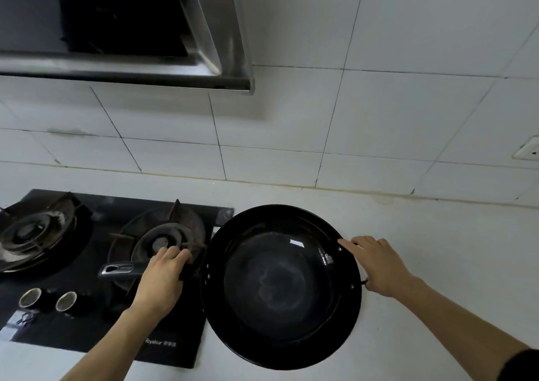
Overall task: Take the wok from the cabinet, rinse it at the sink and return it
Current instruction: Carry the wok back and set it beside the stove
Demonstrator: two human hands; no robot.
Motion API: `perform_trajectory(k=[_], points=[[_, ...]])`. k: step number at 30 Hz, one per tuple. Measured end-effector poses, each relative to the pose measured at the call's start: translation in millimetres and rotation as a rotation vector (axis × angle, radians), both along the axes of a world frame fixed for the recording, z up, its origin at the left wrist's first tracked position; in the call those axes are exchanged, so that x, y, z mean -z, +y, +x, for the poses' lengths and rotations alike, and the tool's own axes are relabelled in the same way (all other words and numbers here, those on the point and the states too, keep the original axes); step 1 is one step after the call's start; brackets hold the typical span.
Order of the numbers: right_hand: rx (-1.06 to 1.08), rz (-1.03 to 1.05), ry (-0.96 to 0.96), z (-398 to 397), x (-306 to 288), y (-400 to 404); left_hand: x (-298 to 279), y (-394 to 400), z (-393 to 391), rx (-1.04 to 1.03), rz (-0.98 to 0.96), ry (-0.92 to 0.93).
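Round black metal wok (pixel 281 286) held level over the white countertop (pixel 437 249), right of the black gas hob (pixel 96 316).
Left hand (pixel 163 278) wraps its long handle; right hand (pixel 379 264) lies nearly flat on the far-right rim (barely gripping); a tilt could swing it into the burner.

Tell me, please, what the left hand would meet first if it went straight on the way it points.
Probably the burner just beyond the left hand, which grips the wok handle; depth is unclear.
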State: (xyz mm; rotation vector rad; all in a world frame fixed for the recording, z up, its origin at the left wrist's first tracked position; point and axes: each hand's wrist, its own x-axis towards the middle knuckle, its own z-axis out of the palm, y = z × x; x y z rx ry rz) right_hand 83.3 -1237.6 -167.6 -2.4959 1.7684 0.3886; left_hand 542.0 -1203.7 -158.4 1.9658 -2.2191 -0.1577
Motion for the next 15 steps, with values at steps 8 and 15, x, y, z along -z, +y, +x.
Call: perform_trajectory(k=[8,15], points=[[-0.001,0.000,-0.018,0.6,9.0,-18.4,7.1,-13.1,1.6,-0.013,0.009,-0.016],[0.018,-0.001,-0.016,1.2,15.0,-29.6,14.7,-24.7,1.6,-0.036,0.002,-0.009]])
